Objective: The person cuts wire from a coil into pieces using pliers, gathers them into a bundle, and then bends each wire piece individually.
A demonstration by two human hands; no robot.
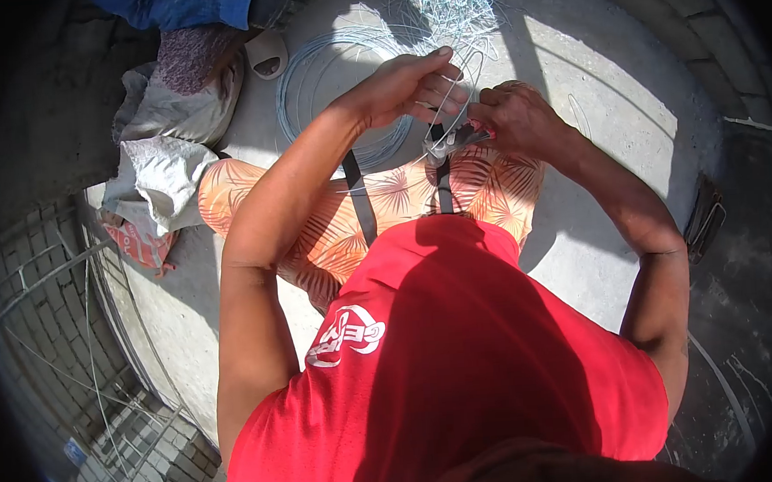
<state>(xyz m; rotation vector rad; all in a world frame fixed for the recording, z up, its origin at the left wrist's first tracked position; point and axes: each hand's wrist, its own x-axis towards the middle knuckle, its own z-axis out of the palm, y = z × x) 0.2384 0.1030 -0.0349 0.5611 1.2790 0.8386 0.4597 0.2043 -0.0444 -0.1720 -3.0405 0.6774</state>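
My left hand [412, 87] is raised over my lap, palm turned inward, with its fingers bent around thin wire strands [473, 68]. Close to its right, my right hand [515, 118] is closed on a metal hand tool with red on its handle. The tool's grey head [444, 145] points left, just below my left fingers. Beneath and behind my left hand lies a large coil of thin wire [293, 88] on the concrete. Beyond both hands is a tangled pile of short wire pieces [451, 12].
White sacks [157, 180] lie at the left, beside a red printed bag [143, 245]. Another person in blue clothing [182, 6] is at the upper left, near a sandal [266, 56]. Block walls [676, 2] border the floor. Dark objects [706, 220] lie at the right.
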